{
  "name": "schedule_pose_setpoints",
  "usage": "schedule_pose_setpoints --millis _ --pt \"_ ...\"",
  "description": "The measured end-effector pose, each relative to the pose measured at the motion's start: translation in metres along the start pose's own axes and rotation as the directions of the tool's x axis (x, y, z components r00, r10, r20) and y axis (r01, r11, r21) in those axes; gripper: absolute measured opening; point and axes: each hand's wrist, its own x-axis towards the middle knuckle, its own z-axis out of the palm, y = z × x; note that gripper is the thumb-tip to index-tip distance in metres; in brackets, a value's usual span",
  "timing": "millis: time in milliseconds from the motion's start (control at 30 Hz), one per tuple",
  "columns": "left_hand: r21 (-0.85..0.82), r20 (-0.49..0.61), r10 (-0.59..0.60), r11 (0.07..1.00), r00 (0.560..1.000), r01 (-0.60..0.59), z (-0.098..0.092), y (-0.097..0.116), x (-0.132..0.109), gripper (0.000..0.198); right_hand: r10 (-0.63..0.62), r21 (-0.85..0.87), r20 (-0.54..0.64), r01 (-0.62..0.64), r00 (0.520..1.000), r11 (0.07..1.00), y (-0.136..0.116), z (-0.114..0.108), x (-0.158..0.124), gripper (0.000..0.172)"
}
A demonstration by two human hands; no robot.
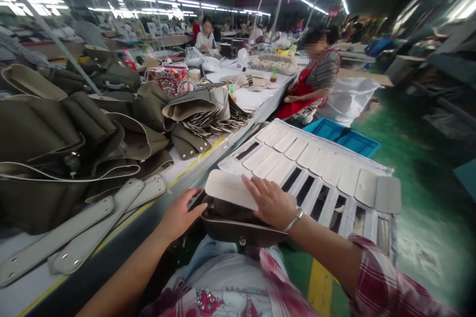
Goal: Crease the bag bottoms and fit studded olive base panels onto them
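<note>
A dark brown leather bag piece (pixel 238 228) rests on my lap with a cream oblong panel (pixel 228 189) lying on top of it. My right hand (pixel 271 203) lies flat on that panel, fingers stretched out, pressing it down. A metal bracelet sits on that wrist. My left hand (pixel 180 215) touches the left end of the dark piece, fingers together and curved against its edge; I cannot see whether they grip it.
A white slatted rack (pixel 334 193) to the right carries several cream panels in rows. On the long workbench (pixel 186 171) at left lie olive-brown leather pieces and cream straps (pixel 85 223). A seated person in a red apron (pixel 316 79) works further along. Blue crates (pixel 342 136) stand on the green floor.
</note>
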Motion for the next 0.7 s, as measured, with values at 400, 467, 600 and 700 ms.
schedule_pose_setpoints --millis 400,467,600,700 --pt "-0.087 -0.02 -0.042 0.995 0.999 0.04 0.031 0.013 0.011 0.065 0.047 -0.155 0.019 -0.043 0.999 0.987 0.001 0.006 -0.013 0.094" --pt "-0.124 -0.003 -0.049 0.991 0.999 0.048 0.029 0.014 0.016 0.065 -0.052 -0.16 0.052 0.06 0.997 0.985 -0.007 0.005 -0.015 0.085" --pt "-0.327 0.036 -0.136 0.935 0.99 0.14 0.023 0.001 0.015 0.059 -0.169 -0.191 0.125 0.19 0.978 0.963 -0.019 0.005 -0.018 0.071" --pt "-0.409 0.039 -0.168 0.897 0.985 0.169 0.023 -0.009 0.012 0.053 -0.161 -0.225 0.146 0.192 0.976 0.955 -0.022 0.004 -0.016 0.073"
